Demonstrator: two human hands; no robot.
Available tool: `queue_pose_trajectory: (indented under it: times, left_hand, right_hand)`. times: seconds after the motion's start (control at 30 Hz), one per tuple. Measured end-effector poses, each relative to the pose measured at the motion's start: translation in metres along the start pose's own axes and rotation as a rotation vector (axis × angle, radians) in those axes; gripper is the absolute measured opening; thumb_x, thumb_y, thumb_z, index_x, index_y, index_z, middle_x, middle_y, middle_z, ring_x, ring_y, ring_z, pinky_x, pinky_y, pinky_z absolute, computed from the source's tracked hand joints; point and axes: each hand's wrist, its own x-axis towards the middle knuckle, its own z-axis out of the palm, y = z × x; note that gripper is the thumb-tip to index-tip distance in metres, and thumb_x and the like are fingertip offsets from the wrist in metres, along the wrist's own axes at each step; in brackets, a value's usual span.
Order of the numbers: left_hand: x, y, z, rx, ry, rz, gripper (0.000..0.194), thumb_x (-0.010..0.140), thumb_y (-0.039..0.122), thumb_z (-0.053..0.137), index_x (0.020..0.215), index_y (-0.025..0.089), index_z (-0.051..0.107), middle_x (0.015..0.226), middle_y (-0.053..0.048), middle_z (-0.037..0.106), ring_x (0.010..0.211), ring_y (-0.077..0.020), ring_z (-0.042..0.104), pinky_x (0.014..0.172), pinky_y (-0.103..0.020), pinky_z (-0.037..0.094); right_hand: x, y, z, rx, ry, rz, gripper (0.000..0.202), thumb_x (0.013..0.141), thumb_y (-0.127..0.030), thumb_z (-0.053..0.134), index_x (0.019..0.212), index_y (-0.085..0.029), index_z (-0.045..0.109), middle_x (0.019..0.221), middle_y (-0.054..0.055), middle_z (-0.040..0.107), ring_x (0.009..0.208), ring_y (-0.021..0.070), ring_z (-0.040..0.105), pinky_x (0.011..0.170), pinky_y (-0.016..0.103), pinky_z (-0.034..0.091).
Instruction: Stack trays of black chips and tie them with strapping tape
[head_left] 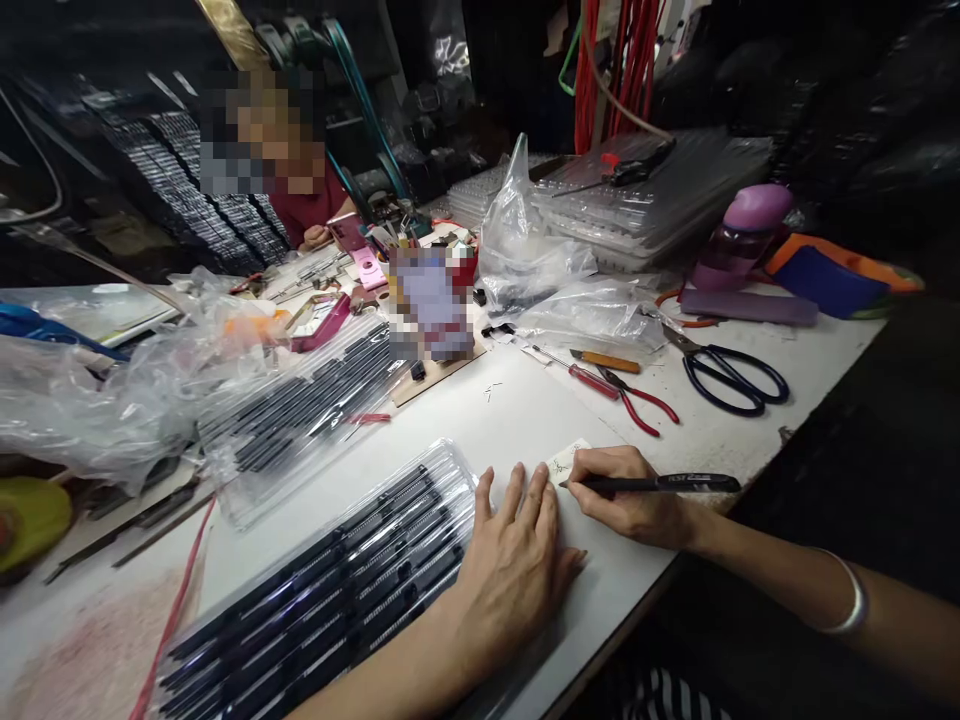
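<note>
My right hand (634, 495) is closed round a black pen (694, 483), its tip low over a small slip of paper (568, 460) with dark marks on it. Spread flat, my left hand (517, 555) rests beside the slip, fingers apart, touching its lower left side and the edge of a clear plastic tray (454, 460). Rows of black strips (330, 590) lie in that tray. My left palm hides part of the tray's right end.
Red-handled pliers (649, 408), a red screwdriver (592, 382) and dark scissors (735, 380) lie beyond my right hand. Another tray of black rods (300, 410) is at left. Plastic bags (536, 250) and a purple bottle (742, 235) stand farther back. A person in red sits across the table.
</note>
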Motion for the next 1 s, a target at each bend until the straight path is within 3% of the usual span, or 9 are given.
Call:
queue_pose_trajectory:
  times: [1.0]
  left_hand:
    - [-0.0014, -0.0010, 0.0023, -0.013, -0.009, 0.005, 0.061, 0.093, 0.050, 0.021, 0.135, 0.010, 0.038, 0.143, -0.014, 0.036, 0.131, -0.0340, 0.032, 0.105, -0.059, 0.023]
  right_hand:
    - [0.0005, 0.0001, 0.0014, -0.002, 0.031, 0.021, 0.017, 0.080, -0.014, 0.046, 0.064, -0.019, 0.045, 0.056, -0.004, 0.041, 0.051, 0.0091, 0.039, 0.051, 0.022, 0.032]
